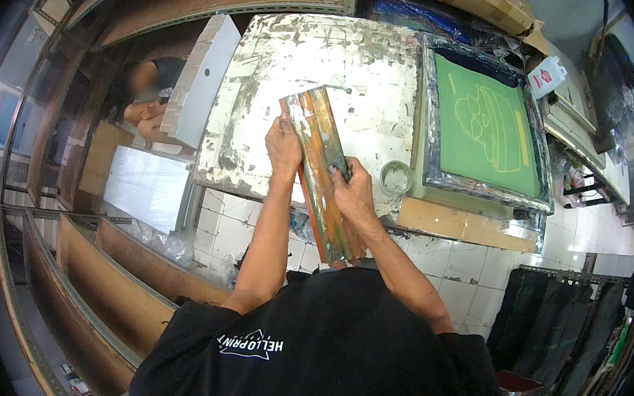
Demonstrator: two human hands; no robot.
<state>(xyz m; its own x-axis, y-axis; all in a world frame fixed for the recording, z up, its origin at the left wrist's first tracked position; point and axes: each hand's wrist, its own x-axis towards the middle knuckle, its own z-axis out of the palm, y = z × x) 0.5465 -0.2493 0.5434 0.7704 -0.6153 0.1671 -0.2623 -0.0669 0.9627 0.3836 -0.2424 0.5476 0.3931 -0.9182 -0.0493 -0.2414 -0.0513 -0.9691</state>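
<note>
Between my two hands is a long screen-printing squeegee (315, 140), stained with orange, green and grey ink and with orange along its edges. It slants from over the table toward my chest. My left hand (284, 146) is closed on its left edge near the far end. Lower on the right edge, my right hand (353, 192) grips it, the thumb lying on top. Just right of that hand, a roll of clear tape (395, 178) lies on the paint-worn white table (269, 61). A framed printing screen (480, 118) with green mesh and a pale line drawing rests beyond it.
At left a person (161, 81) sits behind a white panel (204, 82); another wrapped white panel (148, 184) stands nearer. Wooden shelves (107, 284) fill the lower left. A white jug (546, 77) stands past the screen. Dark frames (551, 323) hang at lower right.
</note>
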